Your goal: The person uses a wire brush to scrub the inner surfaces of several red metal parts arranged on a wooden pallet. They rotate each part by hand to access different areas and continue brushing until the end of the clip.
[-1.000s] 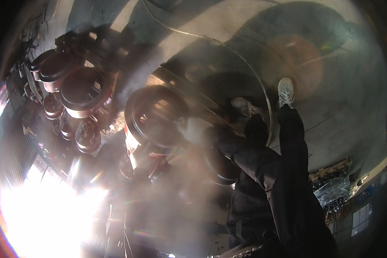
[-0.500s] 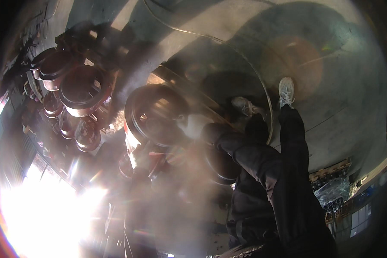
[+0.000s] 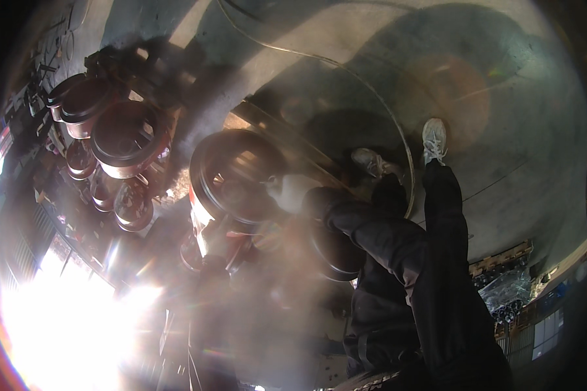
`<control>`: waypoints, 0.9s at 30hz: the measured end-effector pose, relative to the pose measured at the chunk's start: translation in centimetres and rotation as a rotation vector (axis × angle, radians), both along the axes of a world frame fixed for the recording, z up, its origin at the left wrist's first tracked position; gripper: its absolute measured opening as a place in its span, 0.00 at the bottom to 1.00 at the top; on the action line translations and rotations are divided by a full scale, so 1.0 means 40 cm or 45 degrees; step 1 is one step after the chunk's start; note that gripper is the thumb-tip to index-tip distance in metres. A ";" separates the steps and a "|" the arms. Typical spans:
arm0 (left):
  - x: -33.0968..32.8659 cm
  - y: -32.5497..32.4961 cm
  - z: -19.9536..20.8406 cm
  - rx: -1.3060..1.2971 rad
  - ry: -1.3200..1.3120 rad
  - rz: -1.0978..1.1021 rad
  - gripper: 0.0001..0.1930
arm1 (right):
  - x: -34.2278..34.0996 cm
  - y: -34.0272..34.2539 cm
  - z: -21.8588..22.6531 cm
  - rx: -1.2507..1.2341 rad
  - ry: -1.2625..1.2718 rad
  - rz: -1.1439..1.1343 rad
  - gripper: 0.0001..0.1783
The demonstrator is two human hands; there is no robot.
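My right arm, in a dark sleeve, reaches in from the lower right across my legs. My right hand (image 3: 290, 193), in a pale glove, lies at the right side of a large round reddish-brown metal housing (image 3: 205, 156) with a thick rim. Haze and glare wash out its fingers, so whether they grip anything I cannot make out. Just below the hand, a dark round rim (image 3: 332, 257) is partly covered by my sleeve. My left hand does not show.
Several similar round metal housings (image 3: 125, 140) stand at the left. A cable (image 3: 372, 88) curves over the grey floor (image 3: 502, 150) near my shoes (image 3: 434, 140). A long beam (image 3: 290, 138) lies beside the large housing. Strong sunlight glares at lower left; a pallet (image 3: 502, 260) stands at the right.
Almost nothing differs. The view has shifted very slightly, while my right hand stays at the side of the large metal housing.
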State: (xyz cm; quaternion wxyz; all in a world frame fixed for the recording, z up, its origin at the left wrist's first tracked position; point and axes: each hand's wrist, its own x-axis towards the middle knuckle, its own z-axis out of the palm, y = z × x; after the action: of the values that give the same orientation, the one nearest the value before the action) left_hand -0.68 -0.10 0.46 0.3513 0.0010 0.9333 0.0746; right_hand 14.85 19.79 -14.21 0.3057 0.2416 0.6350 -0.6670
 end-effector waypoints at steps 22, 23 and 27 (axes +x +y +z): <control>-0.006 0.014 0.006 -0.039 -0.004 -0.107 0.23 | 0.016 -0.016 -0.043 0.078 -0.016 -0.029 0.25; -0.006 0.022 0.009 -0.044 -0.024 -0.023 0.23 | 0.018 -0.017 -0.050 0.094 0.144 -0.015 0.25; 0.002 0.033 0.012 -0.008 -0.028 0.170 0.24 | 0.025 -0.050 -0.066 -0.014 0.208 -0.060 0.24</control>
State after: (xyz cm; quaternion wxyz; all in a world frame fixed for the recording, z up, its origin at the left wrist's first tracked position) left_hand -0.60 1.22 0.95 0.3558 -0.0632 0.9276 0.0948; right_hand 15.84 17.77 -16.84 0.2384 0.1997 0.6484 -0.6949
